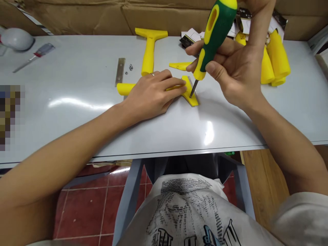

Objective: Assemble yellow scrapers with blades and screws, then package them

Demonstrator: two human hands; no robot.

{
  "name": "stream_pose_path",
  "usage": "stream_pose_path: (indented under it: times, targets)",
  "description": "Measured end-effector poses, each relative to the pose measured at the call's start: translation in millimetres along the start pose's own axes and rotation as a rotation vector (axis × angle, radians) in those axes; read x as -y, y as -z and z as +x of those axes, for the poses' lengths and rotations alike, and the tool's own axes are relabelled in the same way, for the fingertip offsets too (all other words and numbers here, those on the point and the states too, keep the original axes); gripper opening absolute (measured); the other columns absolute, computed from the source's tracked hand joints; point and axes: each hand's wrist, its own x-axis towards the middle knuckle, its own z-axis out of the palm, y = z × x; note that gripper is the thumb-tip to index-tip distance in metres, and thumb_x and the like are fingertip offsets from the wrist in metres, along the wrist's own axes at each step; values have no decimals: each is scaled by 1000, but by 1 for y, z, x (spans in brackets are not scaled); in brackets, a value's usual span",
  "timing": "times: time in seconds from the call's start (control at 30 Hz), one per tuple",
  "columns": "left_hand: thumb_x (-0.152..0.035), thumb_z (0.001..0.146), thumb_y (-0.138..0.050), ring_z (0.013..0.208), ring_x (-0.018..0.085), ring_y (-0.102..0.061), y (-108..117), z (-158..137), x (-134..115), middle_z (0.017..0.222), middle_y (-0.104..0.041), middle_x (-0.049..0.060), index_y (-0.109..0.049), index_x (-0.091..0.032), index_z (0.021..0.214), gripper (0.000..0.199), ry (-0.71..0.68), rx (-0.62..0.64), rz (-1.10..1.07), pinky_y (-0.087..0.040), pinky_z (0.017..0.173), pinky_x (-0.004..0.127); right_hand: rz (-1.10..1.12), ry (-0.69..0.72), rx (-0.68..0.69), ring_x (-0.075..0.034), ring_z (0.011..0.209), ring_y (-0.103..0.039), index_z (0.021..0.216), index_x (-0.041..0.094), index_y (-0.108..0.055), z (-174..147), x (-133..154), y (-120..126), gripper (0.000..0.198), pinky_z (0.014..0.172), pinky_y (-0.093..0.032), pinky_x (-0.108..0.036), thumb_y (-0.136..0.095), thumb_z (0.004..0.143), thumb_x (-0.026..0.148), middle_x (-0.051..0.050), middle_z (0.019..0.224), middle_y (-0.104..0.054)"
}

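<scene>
My left hand [156, 90] lies over the yellow handle of a scraper [191, 97], pressing it to the table with closed fingers. The scraper's wide head points right, and a thin metal blade edge shows along it. My right hand [238, 68] grips a green and yellow screwdriver [216, 30], tilted with its tip down on the scraper head. A loose flat blade [120, 71] and several small screws [131, 67] lie left of my left hand. Beyond it rests a second yellow scraper [150, 48]. A flat yellow piece [179, 66] lies just behind the held scraper.
Several yellow handles [278, 61] and black-and-white packaging [191, 36] lie at the back right. At the far left are a clear-handled screwdriver [36, 56] and a white rounded object [16, 38]. Brown cardboard [102, 17] lines the table's back edge.
</scene>
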Motion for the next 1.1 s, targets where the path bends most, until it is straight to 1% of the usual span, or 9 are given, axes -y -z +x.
stream_pose_path:
  times: [0.1, 0.17, 0.27, 0.37, 0.5, 0.7, 0.83, 0.97, 1.1]
  targets:
    - [-24, 126, -51, 131, 37, -78, 1, 0, 0, 152, -83, 11, -83, -32, 154, 43, 10, 8, -31, -69, 98, 54, -163, 11, -91, -21, 105, -86, 190, 54, -5, -4, -17, -4, 136, 91, -78, -42, -60, 86, 122, 3, 128, -81]
    - [-25, 127, -50, 133, 37, -78, 1, 0, 1, 153, -83, 12, -81, -32, 157, 44, 6, 16, -32, -69, 99, 55, -292, -36, -130, -24, 100, -82, 191, 50, -1, -7, -21, -4, 142, 88, -76, -47, -44, 81, 130, -1, 125, -76]
    - [-26, 128, -48, 135, 38, -78, 0, 1, 1, 154, -82, 12, -80, -32, 159, 45, 12, 23, -29, -70, 102, 57, -396, -41, -132, -25, 95, -76, 186, 48, -25, -13, -11, -3, 130, 81, -73, -47, -37, 84, 129, -3, 118, -71]
    - [-26, 128, -46, 137, 39, -77, -2, 2, 0, 154, -81, 12, -80, -32, 159, 46, 16, 24, -33, -71, 106, 60, -401, -101, -133, -25, 88, -71, 174, 44, -48, -14, 13, -3, 105, 78, -71, -44, -54, 97, 115, -2, 106, -71]
    - [-27, 127, -48, 137, 40, -78, -1, 4, -2, 151, -82, 12, -82, -32, 154, 45, 35, 13, -63, -71, 106, 62, -336, -341, 76, -32, 127, -80, 182, 47, -46, -6, 53, -11, 103, 103, -77, -44, -86, 98, 92, -4, 119, -80]
    - [-26, 125, -50, 134, 41, -79, 3, 5, -2, 153, -83, 14, -83, -32, 155, 45, 31, 33, -69, -71, 100, 61, -278, -368, 137, -32, 146, -81, 186, 49, -48, -2, 86, -30, 105, 113, -81, -46, -97, 98, 79, -2, 130, -84]
    - [-28, 125, -51, 132, 40, -79, 6, 5, -2, 153, -84, 13, -83, -34, 154, 44, 37, 23, -70, -71, 98, 59, -269, -385, 122, -33, 146, -80, 185, 48, -47, -2, 64, -21, 104, 111, -80, -49, -95, 99, 82, -3, 133, -82]
    - [-29, 125, -50, 130, 40, -79, 9, 5, -3, 152, -85, 12, -84, -37, 154, 46, 38, 36, -50, -70, 95, 59, -108, -160, -61, -28, 129, -83, 178, 45, -42, -1, 24, -2, 104, 109, -79, -51, -76, 98, 103, -3, 143, -77]
    - [-29, 127, -49, 132, 40, -80, 9, 4, -2, 155, -85, 10, -85, -38, 152, 45, 36, 46, -34, -70, 94, 60, 5, -11, -91, -22, 120, -85, 171, 47, -37, -3, 3, 4, 88, 103, -80, -45, -79, 106, 88, 2, 141, -78]
